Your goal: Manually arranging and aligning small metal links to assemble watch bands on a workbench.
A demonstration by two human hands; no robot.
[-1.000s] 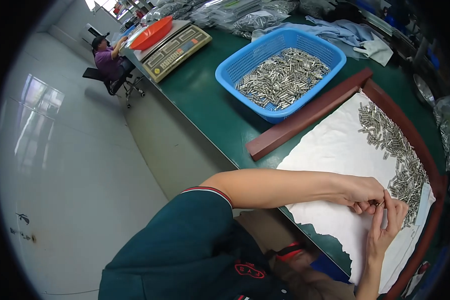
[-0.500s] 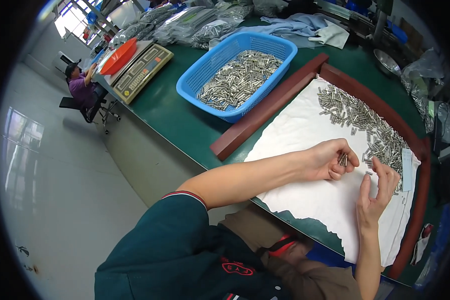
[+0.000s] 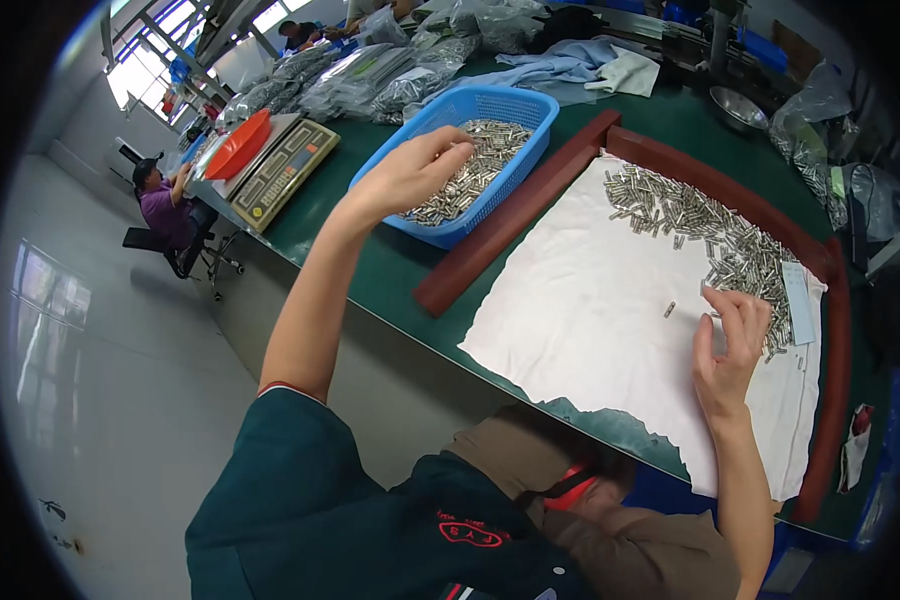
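Note:
My left hand [image 3: 415, 172] hangs over the blue plastic basket [image 3: 545, 110], its fingers curled downward and close together. Their undersides are hidden, so I cannot see what they hold. Inside the basket lies a heap of short metal pins [image 3: 495, 145]. My right hand [image 3: 735, 345] is low over the white cloth [image 3: 570, 300], thumb apart from the bent fingers, at the near edge of a spread pile of similar pins [image 3: 710, 220]. One loose pin [image 3: 669, 310] lies on the cloth left of that hand.
Dark red bars [image 3: 515, 220] border the cloth on the green table [image 3: 320, 235]. A pale blue slip [image 3: 797, 303] lies by the pile. Back left stand a scale [image 3: 288, 175] and orange tray [image 3: 240, 143]; bagged parts [image 3: 345, 80] lie behind. A seated person [image 3: 165, 205] is far left.
My left hand, closed round several pins over the cloth before, has swung up and left to above the basket. My right hand stays by the pile. The whole view has shifted slightly.

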